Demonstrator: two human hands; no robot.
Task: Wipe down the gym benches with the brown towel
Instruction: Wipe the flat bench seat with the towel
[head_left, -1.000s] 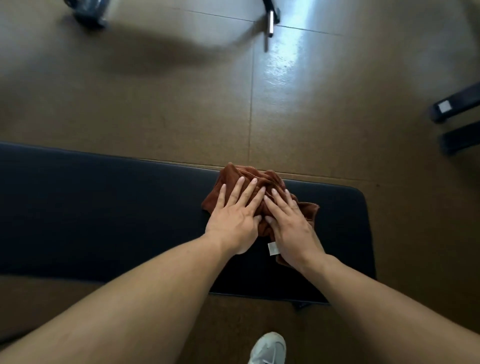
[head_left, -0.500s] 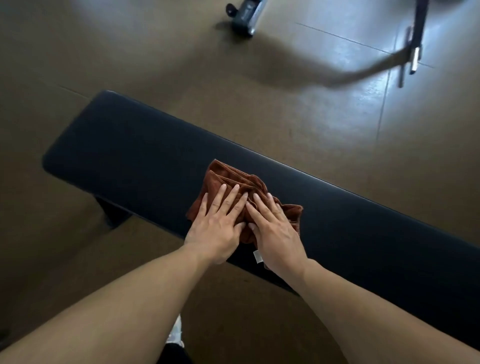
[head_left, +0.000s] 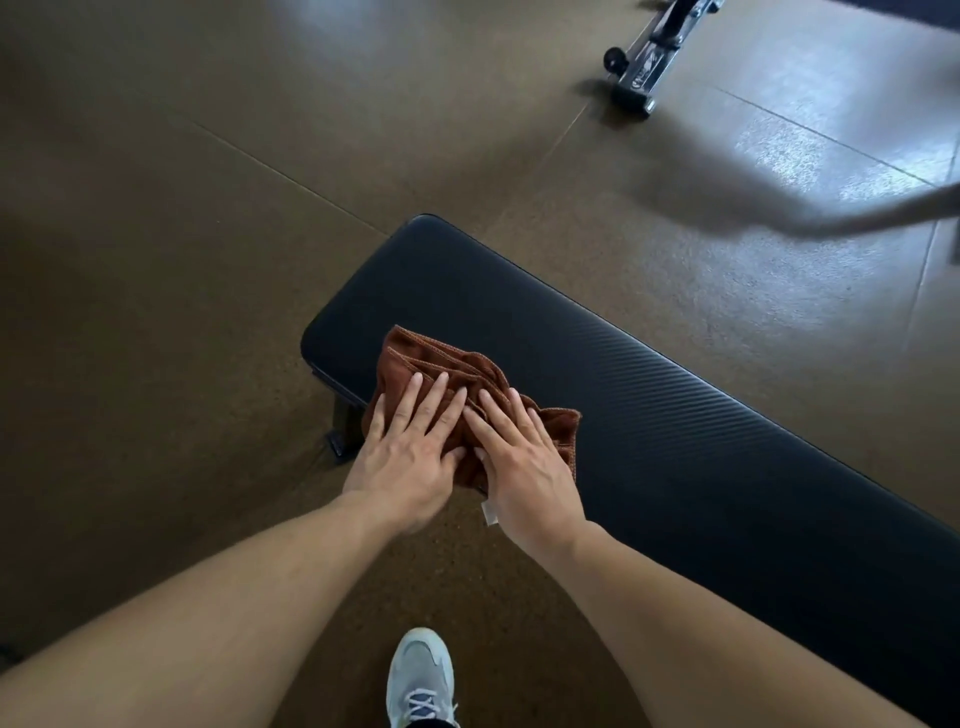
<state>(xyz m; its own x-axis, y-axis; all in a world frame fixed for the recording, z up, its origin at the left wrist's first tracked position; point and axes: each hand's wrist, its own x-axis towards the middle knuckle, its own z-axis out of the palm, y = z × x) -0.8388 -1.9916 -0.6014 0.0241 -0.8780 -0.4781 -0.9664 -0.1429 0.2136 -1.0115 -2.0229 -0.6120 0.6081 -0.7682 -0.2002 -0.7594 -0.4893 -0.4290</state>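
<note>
A crumpled brown towel (head_left: 447, 364) lies on the black padded gym bench (head_left: 649, 415), near the bench's left end and its near edge. My left hand (head_left: 410, 452) presses flat on the towel's left part with straight, spread fingers. Beside it, my right hand (head_left: 519, 462) presses flat on the towel's right part, fingers also straight. The two hands touch at the fingers. A small white tag hangs from the towel below my right hand.
The bench runs from the middle of the view down to the right over a brown floor. A black bench leg (head_left: 343, 426) shows under its left end. Wheeled black equipment (head_left: 649, 57) stands at the top right. My shoe (head_left: 421, 675) is on the floor below.
Both hands have slid the towel along the bench toward its left end; the towel now sits close to that end and my view has shifted with it.
</note>
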